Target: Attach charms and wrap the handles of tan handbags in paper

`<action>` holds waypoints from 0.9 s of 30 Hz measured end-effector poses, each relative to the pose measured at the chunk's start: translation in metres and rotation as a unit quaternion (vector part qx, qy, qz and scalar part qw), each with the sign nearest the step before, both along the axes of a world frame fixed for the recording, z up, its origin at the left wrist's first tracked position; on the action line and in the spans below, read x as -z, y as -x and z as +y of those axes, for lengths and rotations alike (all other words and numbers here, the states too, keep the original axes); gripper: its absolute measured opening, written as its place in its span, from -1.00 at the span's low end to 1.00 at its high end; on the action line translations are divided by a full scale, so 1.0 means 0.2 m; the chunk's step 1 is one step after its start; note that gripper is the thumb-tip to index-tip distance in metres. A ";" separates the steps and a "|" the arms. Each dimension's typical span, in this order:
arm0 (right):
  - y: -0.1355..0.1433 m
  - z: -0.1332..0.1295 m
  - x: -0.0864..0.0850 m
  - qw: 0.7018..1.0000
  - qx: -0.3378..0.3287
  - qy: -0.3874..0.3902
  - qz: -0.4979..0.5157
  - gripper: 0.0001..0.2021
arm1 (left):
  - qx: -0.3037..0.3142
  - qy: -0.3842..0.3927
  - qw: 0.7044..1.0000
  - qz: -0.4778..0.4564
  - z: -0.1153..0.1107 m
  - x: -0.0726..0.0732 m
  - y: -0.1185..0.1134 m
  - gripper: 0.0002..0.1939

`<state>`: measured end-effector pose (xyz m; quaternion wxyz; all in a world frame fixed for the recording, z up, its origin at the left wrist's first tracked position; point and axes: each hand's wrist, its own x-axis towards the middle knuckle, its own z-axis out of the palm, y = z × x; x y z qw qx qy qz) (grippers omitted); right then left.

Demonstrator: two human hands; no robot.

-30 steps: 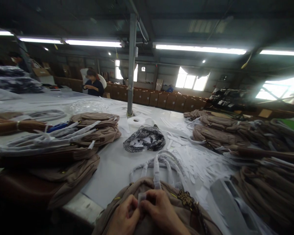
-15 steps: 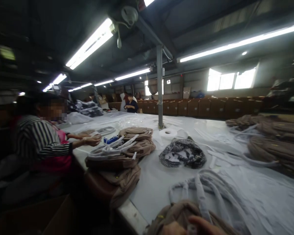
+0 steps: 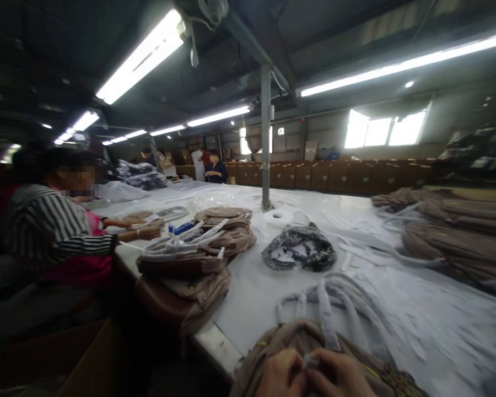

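Your left hand [image 3: 279,377] and right hand [image 3: 341,377] meet at six o'clock, fingers pinching a small white wrapping [image 3: 310,361] against the tan bag [image 3: 297,339] at the worktop [image 3: 248,298] edge, steadying it; wrapped handles [image 3: 334,298] fan toward twelve.

Person's own body, as seen: two bare hands only, cut off by the frame's lower edge near 6 o'clock. Left hand [image 3: 281,376]: knuckles and finger backs showing, no glove, no ring visible. Right hand [image 3: 339,378]: likewise bare (wrists and any sleeves lie out of frame).
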<state>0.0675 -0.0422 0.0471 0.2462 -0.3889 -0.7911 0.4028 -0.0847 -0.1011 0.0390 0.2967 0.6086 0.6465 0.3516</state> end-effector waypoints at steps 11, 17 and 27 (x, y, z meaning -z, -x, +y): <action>0.00 -0.06 -0.08 0.993 0.079 0.047 0.072 -0.88 | 0.056 0.005 0.989 -0.140 0.01 -0.05 0.00 -0.81; 0.01 -0.09 -0.09 0.997 0.080 -0.012 0.016 -0.90 | 0.040 -0.003 0.984 -0.171 0.01 -0.01 -0.01 -0.81; 0.03 -0.08 -0.03 0.988 0.136 0.021 0.066 -0.87 | 0.002 0.029 0.981 -0.194 0.04 0.07 -0.01 -0.68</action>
